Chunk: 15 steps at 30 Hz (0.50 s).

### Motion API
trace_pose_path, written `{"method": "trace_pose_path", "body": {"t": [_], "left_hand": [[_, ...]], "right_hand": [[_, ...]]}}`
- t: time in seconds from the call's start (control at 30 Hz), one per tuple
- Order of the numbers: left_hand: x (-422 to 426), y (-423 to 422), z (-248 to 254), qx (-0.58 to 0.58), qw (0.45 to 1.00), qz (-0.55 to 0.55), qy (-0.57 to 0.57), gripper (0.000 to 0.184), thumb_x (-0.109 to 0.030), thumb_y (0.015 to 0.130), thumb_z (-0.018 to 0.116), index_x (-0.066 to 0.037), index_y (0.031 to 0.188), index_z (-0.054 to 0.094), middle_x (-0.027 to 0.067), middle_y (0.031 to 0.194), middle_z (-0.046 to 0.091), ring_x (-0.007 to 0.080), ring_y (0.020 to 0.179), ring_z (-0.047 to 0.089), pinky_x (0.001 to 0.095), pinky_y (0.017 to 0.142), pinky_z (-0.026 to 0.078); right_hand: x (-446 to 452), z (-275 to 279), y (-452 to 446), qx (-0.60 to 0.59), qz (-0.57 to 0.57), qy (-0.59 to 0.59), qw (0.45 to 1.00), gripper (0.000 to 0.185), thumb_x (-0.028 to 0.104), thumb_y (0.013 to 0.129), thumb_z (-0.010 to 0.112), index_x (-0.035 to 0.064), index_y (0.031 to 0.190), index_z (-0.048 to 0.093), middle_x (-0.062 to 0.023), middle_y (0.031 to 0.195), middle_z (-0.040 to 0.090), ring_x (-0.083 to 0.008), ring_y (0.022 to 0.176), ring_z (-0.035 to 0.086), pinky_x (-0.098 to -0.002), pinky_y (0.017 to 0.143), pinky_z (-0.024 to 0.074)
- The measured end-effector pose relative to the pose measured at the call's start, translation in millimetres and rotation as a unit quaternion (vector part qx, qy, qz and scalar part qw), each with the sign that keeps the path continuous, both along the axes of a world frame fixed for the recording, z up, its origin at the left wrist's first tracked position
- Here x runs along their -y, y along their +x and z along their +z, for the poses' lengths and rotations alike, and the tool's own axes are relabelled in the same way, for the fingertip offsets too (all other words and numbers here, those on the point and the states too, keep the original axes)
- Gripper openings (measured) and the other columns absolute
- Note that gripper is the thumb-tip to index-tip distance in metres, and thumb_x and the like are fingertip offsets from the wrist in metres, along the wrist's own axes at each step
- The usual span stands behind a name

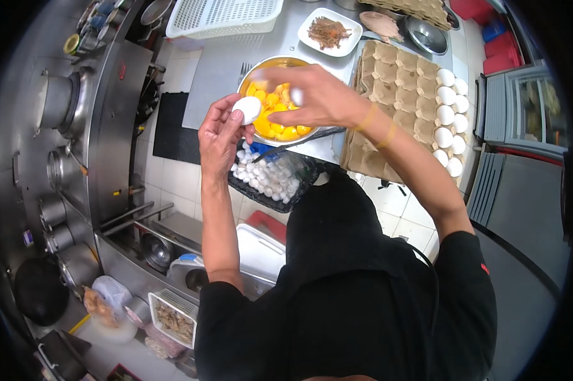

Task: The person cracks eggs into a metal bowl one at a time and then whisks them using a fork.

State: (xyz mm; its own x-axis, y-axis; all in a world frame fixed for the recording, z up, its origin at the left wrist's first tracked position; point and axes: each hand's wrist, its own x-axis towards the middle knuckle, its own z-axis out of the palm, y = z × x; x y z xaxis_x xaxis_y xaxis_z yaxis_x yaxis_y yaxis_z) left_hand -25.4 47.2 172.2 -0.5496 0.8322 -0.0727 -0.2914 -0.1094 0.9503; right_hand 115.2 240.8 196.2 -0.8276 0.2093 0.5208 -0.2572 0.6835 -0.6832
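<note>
My left hand (222, 132) pinches a white egg (247, 110) at the left edge of a round metal bowl (279, 132). Many egg yolks (270, 101) lie in that bowl. Over its right part is my right hand (305, 98), blurred, with thumb and fingers spread apart; a small white patch shows by its fingers, too smeared to name. Below the bowl, a black bag (310, 170) holds a heap of white eggshells (270, 181). A cardboard egg tray (394, 95) stands to the right, with white eggs (444, 115) along its right side.
A white plate (330, 49) with brown shredded food and a white basket (223, 16) are at the table's far side. A metal bowl (426, 35) sits at the far right. Pots (59, 101) line the left, and a glass-door fridge (534, 105) is at right.
</note>
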Motion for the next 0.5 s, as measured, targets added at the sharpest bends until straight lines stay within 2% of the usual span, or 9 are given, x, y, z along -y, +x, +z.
{"method": "trace_pose_path", "body": {"t": [0.07,0.1,0.3,0.5], "left_hand": [[-8.9,-7.6,-0.2,-0.009,1.0,-0.028,-0.001,0.036,-0.013,0.095,0.065,0.004,0.125,0.055,0.014,0.104,0.067,0.0148,0.075,0.065,0.0264,0.061,0.055],[-13.9,-8.2,4.5,0.002,1.0,-0.03,-0.006,0.033,-0.007,0.092,0.067,0.005,0.121,0.056,0.0131,0.101,0.067,0.0145,0.075,0.066,0.0265,0.061,0.055],[-31.8,-12.3,-1.8,-0.1,0.994,-0.009,-0.041,0.034,0.007,0.082,0.069,0.009,0.115,0.059,0.0122,0.1,0.068,0.0131,0.077,0.066,0.0249,0.061,0.054],[-48.1,-11.1,-20.4,-0.129,0.988,0.028,-0.08,0.035,0.005,0.078,0.069,0.01,0.111,0.06,0.0115,0.094,0.068,0.0121,0.072,0.065,0.0229,0.059,0.053]], "right_hand": [[-3.2,-6.6,-22.3,0.035,0.029,0.033,0.998,0.047,0.027,0.073,0.078,0.0051,0.113,0.07,-0.0144,0.085,0.071,-0.0292,0.069,0.068,-0.0363,0.068,0.0542],[-3.7,-6.4,-28.2,0.054,0.045,0.05,0.996,0.045,0.026,0.072,0.077,0.005,0.111,0.071,-0.0158,0.082,0.07,-0.0311,0.068,0.067,-0.0371,0.067,0.0542],[-7.8,-8.4,-36.6,0.13,0.023,0.008,0.991,0.044,0.024,0.067,0.076,0.0042,0.107,0.073,-0.0192,0.079,0.069,-0.0335,0.07,0.068,-0.0387,0.066,0.0545],[-6.2,-35.6,-42.3,0.091,-0.012,0.018,0.996,0.047,0.018,0.064,0.078,0.0035,0.108,0.073,-0.0219,0.082,0.07,-0.0351,0.072,0.069,-0.0402,0.07,0.0555]]}}
